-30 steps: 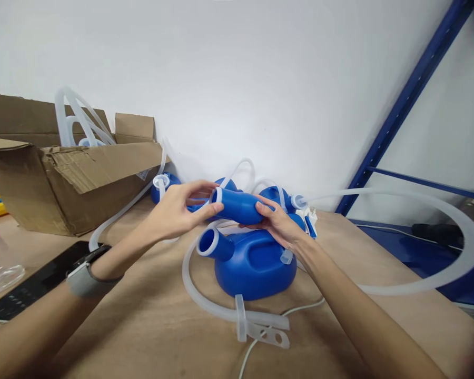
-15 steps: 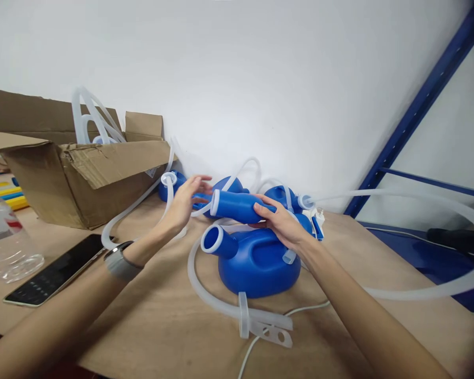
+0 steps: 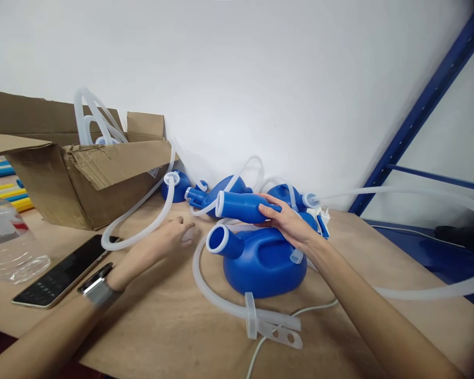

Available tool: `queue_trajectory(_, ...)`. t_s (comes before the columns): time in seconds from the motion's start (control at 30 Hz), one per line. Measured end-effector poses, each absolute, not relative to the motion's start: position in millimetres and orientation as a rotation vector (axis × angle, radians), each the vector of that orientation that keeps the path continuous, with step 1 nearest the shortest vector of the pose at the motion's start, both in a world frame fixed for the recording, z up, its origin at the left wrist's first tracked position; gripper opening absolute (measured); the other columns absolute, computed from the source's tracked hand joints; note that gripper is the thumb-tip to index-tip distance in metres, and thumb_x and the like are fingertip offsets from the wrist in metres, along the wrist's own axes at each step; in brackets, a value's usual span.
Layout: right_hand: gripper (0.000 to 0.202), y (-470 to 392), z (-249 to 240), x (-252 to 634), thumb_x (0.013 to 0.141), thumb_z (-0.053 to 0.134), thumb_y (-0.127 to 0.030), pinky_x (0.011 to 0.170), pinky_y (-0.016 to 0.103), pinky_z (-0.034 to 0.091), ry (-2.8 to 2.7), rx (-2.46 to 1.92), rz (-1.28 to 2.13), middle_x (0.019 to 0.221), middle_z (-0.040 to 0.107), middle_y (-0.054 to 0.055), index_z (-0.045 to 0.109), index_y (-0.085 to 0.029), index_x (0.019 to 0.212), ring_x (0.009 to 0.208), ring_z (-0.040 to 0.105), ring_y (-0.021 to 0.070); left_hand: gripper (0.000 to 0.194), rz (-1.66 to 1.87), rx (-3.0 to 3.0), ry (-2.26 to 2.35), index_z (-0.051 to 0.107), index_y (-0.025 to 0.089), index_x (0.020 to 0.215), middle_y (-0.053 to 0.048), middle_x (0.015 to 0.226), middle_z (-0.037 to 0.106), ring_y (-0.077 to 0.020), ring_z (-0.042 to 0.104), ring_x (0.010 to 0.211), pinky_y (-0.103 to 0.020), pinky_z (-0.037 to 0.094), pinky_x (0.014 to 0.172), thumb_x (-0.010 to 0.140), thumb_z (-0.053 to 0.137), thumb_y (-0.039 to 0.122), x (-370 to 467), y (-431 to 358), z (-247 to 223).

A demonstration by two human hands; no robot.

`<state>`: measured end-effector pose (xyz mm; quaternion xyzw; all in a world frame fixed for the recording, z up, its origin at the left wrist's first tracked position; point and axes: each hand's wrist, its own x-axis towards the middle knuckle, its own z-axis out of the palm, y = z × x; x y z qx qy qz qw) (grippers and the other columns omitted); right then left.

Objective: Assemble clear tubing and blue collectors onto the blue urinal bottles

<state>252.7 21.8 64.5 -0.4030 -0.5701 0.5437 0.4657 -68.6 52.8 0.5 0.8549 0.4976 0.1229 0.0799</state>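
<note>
My right hand (image 3: 286, 218) is closed round a blue plastic urinal bottle (image 3: 240, 207), its white-rimmed neck pointing left; the hand hides part of it. Below it stands another blue urinal bottle (image 3: 264, 268) with an angled open neck and a moulded handle. A translucent hose (image 3: 217, 300) curls round that bottle, with a strap clip (image 3: 250, 316) at its end. My left hand (image 3: 171, 237), palm down, is low over the table left of the bottles. Its fingers are curled about a small pale thing that I cannot make out.
More blue bottles (image 3: 176, 187) with hoses stand along the wall. At the left are an open cardboard box (image 3: 102, 195) holding hoses, a phone (image 3: 63, 271) and a clear plastic bottle (image 3: 13, 242). A blue metal rack (image 3: 414, 110) is on the right.
My left hand has dropped from beside the held bottle's neck to the table, further left. My right hand keeps its hold. The view has shifted slightly.
</note>
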Motion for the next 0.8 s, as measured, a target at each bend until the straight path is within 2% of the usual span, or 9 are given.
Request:
queue_trajectory(0.1,0.066,23,63,254,0.083,0.083,-0.046,0.095,0.038,0.063,-1.373,-0.968,1.350,0.136,0.066,0.009,0.061,-0.026,0.141,0.114,0.070,0.0258,0.043,0.537,2.499,1.551,0.069,0.023,0.118,-0.011,0.111,0.068,-0.0267,0.068,0.097,-0.038,0.053,0.088,0.090,0.055,0.053,-59,24,31)
queue_trajectory(0.2,0.066,25,60,256,0.084,0.082,-0.046,0.094,0.038,0.063,-1.371,-0.961,1.352,0.137,0.066,0.009,0.060,-0.028,0.143,0.114,0.070,0.0259,0.047,0.899,2.229,1.430,0.065,0.023,0.105,-0.005,0.103,0.072,-0.0217,0.070,0.086,-0.031,0.057,0.075,0.087,0.058,0.066,-56,-2,61)
queue_trajectory(0.27,0.065,26,60,257,0.085,0.081,-0.046,0.093,0.038,0.063,-1.382,-0.956,1.351,0.137,0.066,0.009,0.060,-0.029,0.143,0.114,0.070,0.0260,0.050,1.156,2.048,1.403,0.060,0.023,0.100,-0.004,0.107,0.073,-0.0209,0.072,0.084,-0.030,0.059,0.072,0.079,0.069,0.068,-58,-10,77)
queue_trajectory(0.4,0.065,26,62,256,0.084,0.082,-0.046,0.093,0.038,0.063,-1.382,-0.971,1.354,0.135,0.066,0.010,0.060,-0.028,0.143,0.109,0.071,0.0252,0.047,1.642,1.850,1.320,0.047,0.021,0.074,-0.004,0.122,0.072,-0.0255,0.069,0.113,-0.037,0.060,0.094,0.077,0.078,0.057,-58,-6,93)
queue_trajectory(0.47,0.065,25,64,255,0.083,0.082,-0.047,0.092,0.037,0.063,-1.391,-0.979,1.348,0.134,0.067,0.010,0.061,-0.027,0.142,0.106,0.072,0.0247,0.048,1.747,1.811,1.203,0.043,0.020,0.066,-0.005,0.123,0.072,-0.0272,0.064,0.124,-0.041,0.056,0.105,0.080,0.075,0.053,-49,1,94)
queue_trajectory(0.53,0.065,23,65,255,0.082,0.082,-0.049,0.090,0.037,0.062,-1.411,-0.962,1.345,0.133,0.067,0.010,0.062,-0.027,0.140,0.105,0.072,0.0247,0.047,1.709,1.784,1.071,0.043,0.020,0.064,-0.007,0.126,0.071,-0.0282,0.062,0.128,-0.042,0.055,0.107,0.082,0.074,0.051,-35,8,90)
queue_trajectory(0.6,0.065,22,65,256,0.081,0.084,-0.049,0.089,0.036,0.062,-1.442,-0.929,1.348,0.131,0.067,0.010,0.062,-0.027,0.139,0.104,0.072,0.0246,0.044,1.598,1.771,0.943,0.045,0.020,0.072,-0.010,0.130,0.070,-0.0279,0.063,0.127,-0.040,0.056,0.104,0.081,0.075,0.050,-20,13,82)
queue_trajectory(0.67,0.068,21,65,257,0.078,0.087,-0.046,0.089,0.036,0.061,-1.489,-0.912,1.335,0.128,0.067,0.009,0.061,-0.029,0.138,0.104,0.071,0.0247,0.041,1.456,1.786,0.907,0.051,0.020,0.094,-0.011,0.133,0.068,-0.0265,0.065,0.123,-0.039,0.057,0.099,0.080,0.076,0.050,-8,16,73)
queue_trajectory(0.8,0.071,20,62,258,0.068,0.093,-0.035,0.091,0.035,0.058,-1.609,-0.918,1.184,0.130,0.065,0.006,0.061,-0.031,0.132,0.111,0.066,0.0242,0.063,1.286,2.037,1.059,0.048,0.026,0.142,-0.010,0.141,0.062,-0.0288,0.061,0.127,-0.042,0.056,0.100,0.088,0.066,0.053,2,18,64)
